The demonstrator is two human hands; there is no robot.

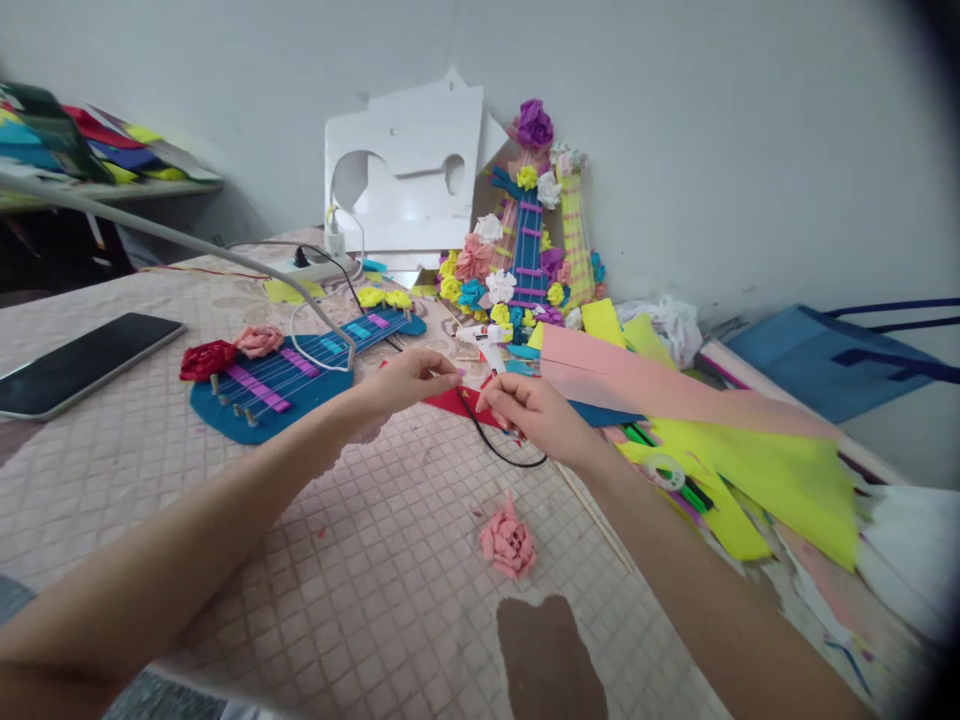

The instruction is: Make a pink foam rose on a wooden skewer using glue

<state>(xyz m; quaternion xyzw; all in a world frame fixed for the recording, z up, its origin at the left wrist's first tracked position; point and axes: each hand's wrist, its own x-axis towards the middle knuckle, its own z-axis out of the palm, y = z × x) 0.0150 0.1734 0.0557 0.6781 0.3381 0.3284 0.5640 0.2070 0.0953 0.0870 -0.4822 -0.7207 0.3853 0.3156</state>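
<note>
My left hand (418, 380) reaches over the table's middle, thumb and fingers pinched. Close by on its right, my right hand (529, 408) is also pinched, the two fingertips a small gap apart. Whatever sits in either pinch is too small or hidden to make out. Just beyond them lies a white glue gun (482, 336), and a black cord (499, 455) loops below the right hand. Under the hands is a piece of red paper (454, 402). A pink crepe-paper flower (508, 540) rests on the tablecloth nearer to me.
To the left lie a blue paper guitar (255, 420) with flowers and a phone (82, 365). Decorated guitars (529, 240) lean on the wall beside a white cut-out board (405, 190). Pink paper (675, 385), yellow paper (795, 480) and a cutter (694, 492) crowd the right.
</note>
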